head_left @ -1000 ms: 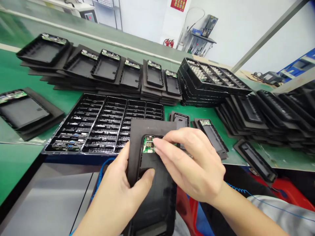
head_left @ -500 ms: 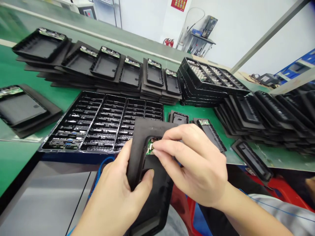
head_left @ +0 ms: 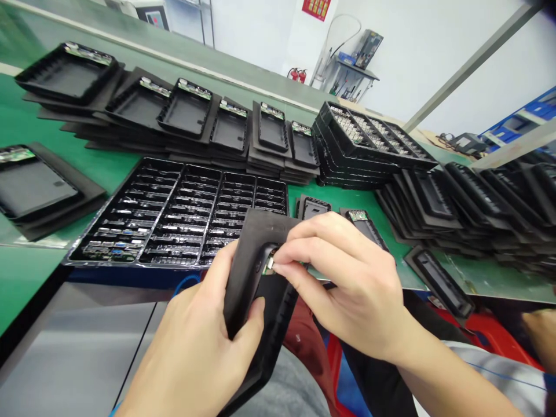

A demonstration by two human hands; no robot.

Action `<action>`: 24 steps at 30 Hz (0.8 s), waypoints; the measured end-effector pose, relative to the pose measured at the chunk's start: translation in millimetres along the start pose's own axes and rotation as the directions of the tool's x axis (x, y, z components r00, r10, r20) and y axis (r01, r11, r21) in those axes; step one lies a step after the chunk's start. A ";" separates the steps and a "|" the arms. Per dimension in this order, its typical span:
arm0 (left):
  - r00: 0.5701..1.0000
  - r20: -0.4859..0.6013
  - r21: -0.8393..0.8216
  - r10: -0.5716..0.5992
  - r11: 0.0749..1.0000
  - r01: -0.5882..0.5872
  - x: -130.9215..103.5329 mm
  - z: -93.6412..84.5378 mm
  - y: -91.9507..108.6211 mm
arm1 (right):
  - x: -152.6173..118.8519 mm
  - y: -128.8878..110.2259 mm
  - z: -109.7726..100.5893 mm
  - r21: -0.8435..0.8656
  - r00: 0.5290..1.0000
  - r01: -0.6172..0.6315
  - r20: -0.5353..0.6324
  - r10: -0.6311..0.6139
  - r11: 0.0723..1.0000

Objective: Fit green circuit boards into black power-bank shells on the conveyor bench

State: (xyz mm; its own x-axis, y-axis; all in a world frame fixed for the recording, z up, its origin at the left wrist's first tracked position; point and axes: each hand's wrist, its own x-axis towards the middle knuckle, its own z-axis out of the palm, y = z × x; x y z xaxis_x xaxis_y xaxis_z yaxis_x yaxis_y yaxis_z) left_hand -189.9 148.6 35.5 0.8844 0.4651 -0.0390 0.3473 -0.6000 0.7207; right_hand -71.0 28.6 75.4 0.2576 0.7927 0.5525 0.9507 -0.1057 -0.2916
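My left hand (head_left: 204,330) is wrapped round the left edge of a black housing (head_left: 271,307) with a dark foam sheet (head_left: 256,231) at its top, the thumb inside the rim. The housing tilts over my lap. Near its upper end, a small green circuit board (head_left: 268,267) with a white part shows partly. My right hand (head_left: 343,284) has thumb and index finger pinched together at this board. Its fingertips cover whatever lies between them.
Behind the hands lies a black compartment tray (head_left: 174,220) with boards in slots. Housings on foam sheets (head_left: 186,110) line the bench. Stacked trays (head_left: 369,145) and more housings (head_left: 452,202) are to the right. Another person's hand (head_left: 541,333) shows at the right edge.
The housing has tilted slightly in my left hand, and less of the board shows. My right hand's pinch stays at the board. Another person's hand has appeared at the right edge.
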 end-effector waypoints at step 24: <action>0.999 0.027 0.095 -0.018 0.995 0.015 -0.7 -1.7 3.6 | -6.0 8.2 5.0 0.009 0.997 0.070 0.018 -0.070 0.998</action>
State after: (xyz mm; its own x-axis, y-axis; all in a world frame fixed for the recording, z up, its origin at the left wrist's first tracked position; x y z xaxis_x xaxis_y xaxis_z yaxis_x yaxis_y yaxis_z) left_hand -189.7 147.2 39.3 0.8862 0.4579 -0.0704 0.3887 -0.6522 0.6508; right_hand -65.6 26.0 65.8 0.1872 0.8091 0.5570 0.9647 -0.0444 -0.2596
